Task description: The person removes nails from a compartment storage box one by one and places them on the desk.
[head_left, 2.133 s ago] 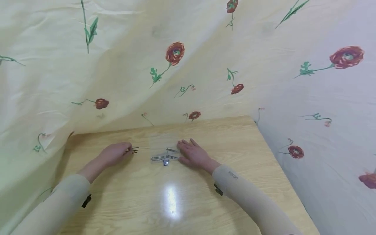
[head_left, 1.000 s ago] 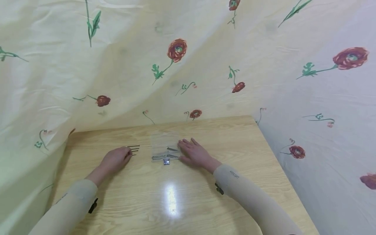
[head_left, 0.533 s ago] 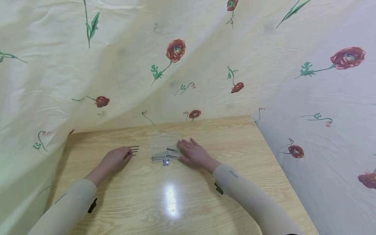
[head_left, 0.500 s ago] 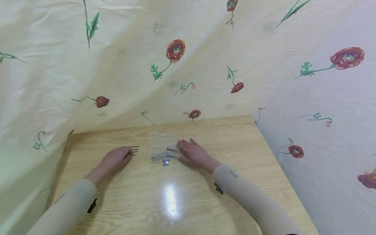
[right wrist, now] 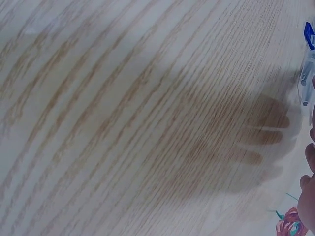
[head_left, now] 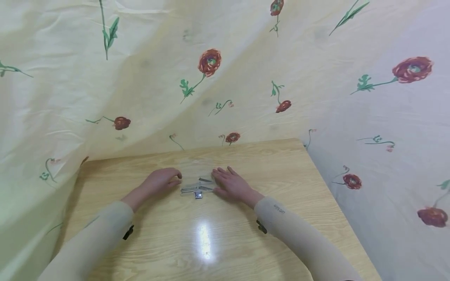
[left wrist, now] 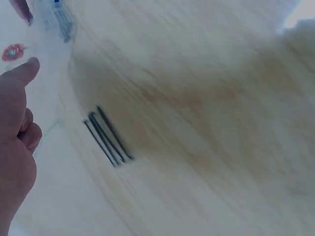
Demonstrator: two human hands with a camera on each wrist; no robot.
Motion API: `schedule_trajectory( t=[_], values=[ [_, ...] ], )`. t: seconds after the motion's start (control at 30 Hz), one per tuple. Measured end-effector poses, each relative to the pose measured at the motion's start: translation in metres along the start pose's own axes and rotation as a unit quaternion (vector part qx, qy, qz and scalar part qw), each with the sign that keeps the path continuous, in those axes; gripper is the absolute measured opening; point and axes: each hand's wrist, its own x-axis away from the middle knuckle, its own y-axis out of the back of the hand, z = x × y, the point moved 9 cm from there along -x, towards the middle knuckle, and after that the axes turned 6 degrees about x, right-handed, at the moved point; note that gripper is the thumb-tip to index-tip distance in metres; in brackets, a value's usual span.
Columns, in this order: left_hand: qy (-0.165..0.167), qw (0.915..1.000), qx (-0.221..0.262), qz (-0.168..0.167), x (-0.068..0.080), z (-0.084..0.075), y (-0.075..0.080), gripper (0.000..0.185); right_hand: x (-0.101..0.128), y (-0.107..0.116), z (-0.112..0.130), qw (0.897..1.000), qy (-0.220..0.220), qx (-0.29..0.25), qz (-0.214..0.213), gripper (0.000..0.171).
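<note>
A clear plastic bag (head_left: 195, 166) lies flat on the table, with several metal nails (head_left: 189, 189) inside it. A small blue-and-silver square (head_left: 198, 195) sits at its near edge. My left hand (head_left: 161, 181) hovers at the bag's left side, thumb and index finger apart with nothing between them. Several dark nails (left wrist: 109, 137) lie side by side on the table below that hand in the left wrist view; in the head view the hand hides them. My right hand (head_left: 233, 185) rests with straight fingers on the table at the bag's right edge, fingertips touching it.
The wood-grain table (head_left: 246, 234) ends at the back against a hanging cloth (head_left: 154, 97) with red flowers. The same cloth closes off both sides. A bright light reflection (head_left: 204, 242) shows on the table's near part.
My left hand has let go of the dark nails, laid out in a row, and moved right to the bag, its thumb and index finger parting. My right hand has stayed in place.
</note>
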Motion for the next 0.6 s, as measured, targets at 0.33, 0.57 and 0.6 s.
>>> schedule_trajectory(
  t=[0.33, 0.57, 0.6],
  values=[
    [-0.014, 0.9968, 0.015, 0.077, -0.031, -0.011, -0.02, 0.012, -0.001, -0.003, 0.0, 1.0, -0.007, -0.003, 0.007, 0.071],
    [-0.066, 0.9937, 0.013, 0.089, -0.039, -0.017, -0.024, 0.009, -0.002, -0.002, -0.001, 1.0, -0.009, 0.004, 0.007, 0.072],
    [-0.073, 0.9931, 0.012, 0.091, -0.04, -0.017, -0.025, 0.01, -0.002, -0.002, -0.001, 1.0, -0.009, 0.005, 0.007, 0.072]
  ],
)
